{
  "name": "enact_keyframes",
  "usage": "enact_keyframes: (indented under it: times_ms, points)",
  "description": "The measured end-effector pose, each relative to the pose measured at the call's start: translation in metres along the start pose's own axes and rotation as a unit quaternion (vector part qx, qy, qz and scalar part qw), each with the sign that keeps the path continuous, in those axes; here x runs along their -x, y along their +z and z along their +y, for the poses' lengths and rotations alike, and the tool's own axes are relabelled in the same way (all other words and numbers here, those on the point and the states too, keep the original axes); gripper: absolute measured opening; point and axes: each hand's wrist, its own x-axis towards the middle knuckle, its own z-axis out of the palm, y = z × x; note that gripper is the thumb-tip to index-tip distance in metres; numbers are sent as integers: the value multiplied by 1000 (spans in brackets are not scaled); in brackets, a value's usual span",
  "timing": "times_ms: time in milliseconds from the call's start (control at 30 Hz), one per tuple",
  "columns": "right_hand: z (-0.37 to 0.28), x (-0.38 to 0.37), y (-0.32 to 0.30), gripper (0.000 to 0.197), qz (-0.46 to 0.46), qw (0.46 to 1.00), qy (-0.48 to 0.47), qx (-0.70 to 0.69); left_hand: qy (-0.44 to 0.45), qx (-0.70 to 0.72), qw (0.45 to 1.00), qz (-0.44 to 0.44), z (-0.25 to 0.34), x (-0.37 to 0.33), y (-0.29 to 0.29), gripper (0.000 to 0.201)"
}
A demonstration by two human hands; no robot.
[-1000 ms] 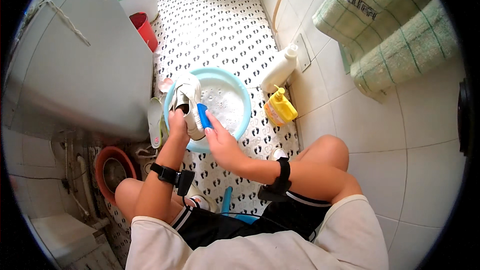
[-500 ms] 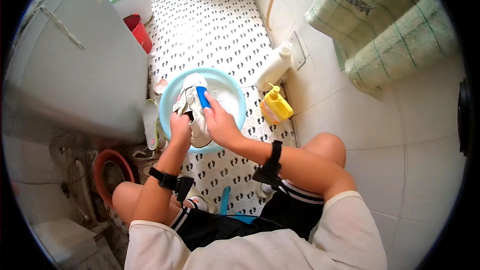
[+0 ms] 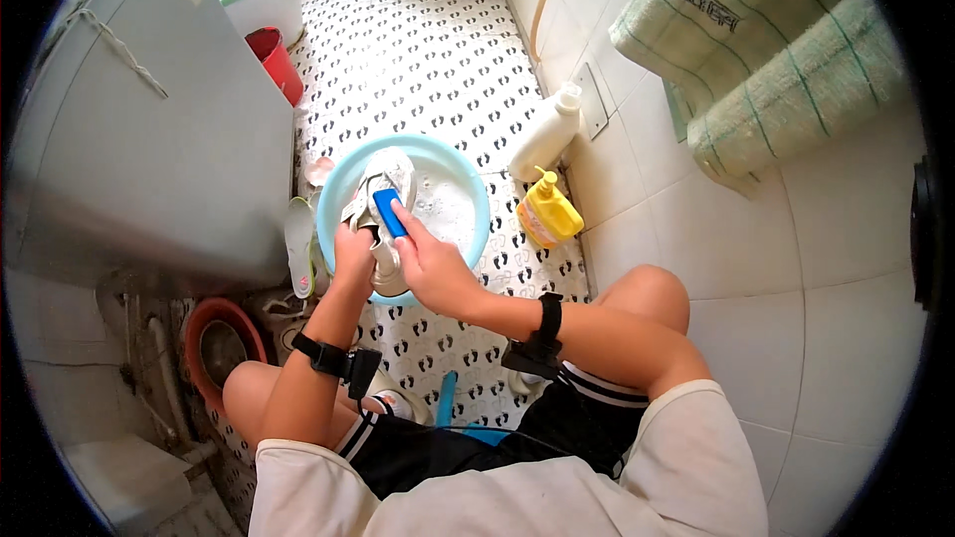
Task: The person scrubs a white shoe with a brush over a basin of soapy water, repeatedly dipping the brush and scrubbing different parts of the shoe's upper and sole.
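Observation:
A white shoe (image 3: 396, 171) is held over a light blue basin (image 3: 481, 204) of foamy water (image 3: 445, 209). My left hand (image 3: 355, 254) is closed on the shoe near its opening, fingers partly hidden by it. In my right hand (image 3: 434, 264) is a brush with a blue back (image 3: 389, 212), pressed against the upper side of the shoe. The thumb lies along the back of the brush, and its bristles are hidden. The heel of the shoe points toward me.
Right of the basin stand a yellow pump bottle (image 3: 549, 211) and a cream bottle (image 3: 547, 134) by the tiled wall. A slipper (image 3: 299, 244) lies to the left, beside a grey appliance (image 3: 199, 139). A red-brown pot (image 3: 224, 308) is at lower left; a towel (image 3: 786, 70) hangs at right.
My right hand and the brush have moved slightly left and toward me along the shoe. The shoe has turned a little, and my left hand keeps its hold.

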Motion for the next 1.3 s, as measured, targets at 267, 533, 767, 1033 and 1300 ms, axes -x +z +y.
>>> enact_keyframes:
  times_ms: [267,533,767,1033,1300]
  points:
    - [-1,-13,-4,51,50,998,22,-9,4,61,997,-41,-4,-11,-9,53]
    - [7,-20,-10,52,54,997,52,-17,3,63,997,-39,-18,-13,-7,51]
    - [4,-2,0,50,52,995,-20,-84,-30,130,988,-75,0,-4,-8,39]
    - [10,7,5,50,48,991,61,-106,18,155,982,-102,12,-4,3,35]
    - [7,-36,-28,51,115,990,68,-37,-24,135,980,-143,5,2,6,37]
